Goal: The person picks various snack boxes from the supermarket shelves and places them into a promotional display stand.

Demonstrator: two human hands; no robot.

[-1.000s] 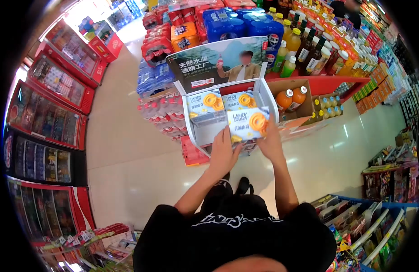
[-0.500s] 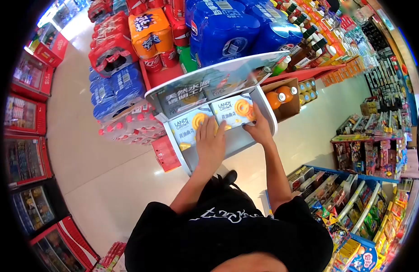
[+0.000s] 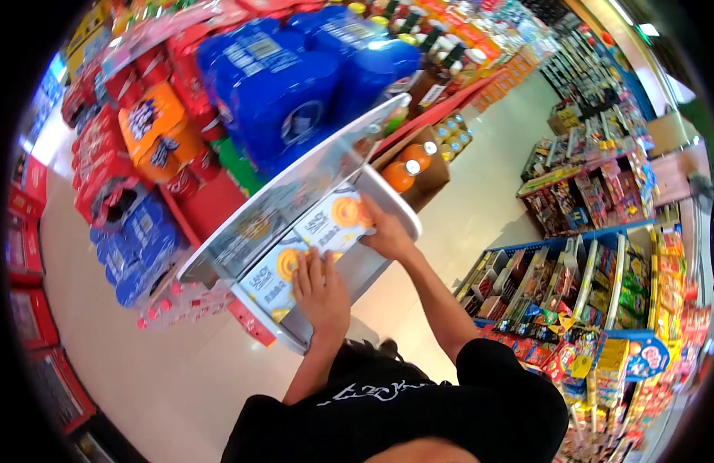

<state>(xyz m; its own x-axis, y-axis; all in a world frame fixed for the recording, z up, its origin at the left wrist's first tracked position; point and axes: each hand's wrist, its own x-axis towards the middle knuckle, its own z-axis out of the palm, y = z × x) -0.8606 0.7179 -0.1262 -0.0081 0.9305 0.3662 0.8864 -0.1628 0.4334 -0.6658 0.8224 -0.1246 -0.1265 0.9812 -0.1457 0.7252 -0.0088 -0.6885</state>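
Note:
Two white cookie boxes lie side by side in a white display tray [image 3: 361, 289], a left cookie box [image 3: 268, 284] and a right cookie box [image 3: 320, 218]. Each is printed with "LANDY Castle" lettering and yellow ring cookies. My left hand [image 3: 323, 295] rests over the left box's near right part, its fingers stretched out on the top. At the far right end of the other box is my right hand [image 3: 386, 231], with its fingers and thumb around that corner. Its fingertips are partly hidden.
A printed header board [image 3: 295, 193] rises behind the tray. Beyond it are blue shrink-wrapped can packs [image 3: 272, 92], an orange can pack [image 3: 158, 131] and a carton with orange bottles [image 3: 399, 176]. Snack shelves [image 3: 558, 285] stand to the right, red coolers [image 3: 33, 309] far left.
The view has turned, so the tray and boxes appear tilted and further left. Both hands remain at the boxes, the left on top and the right at the end.

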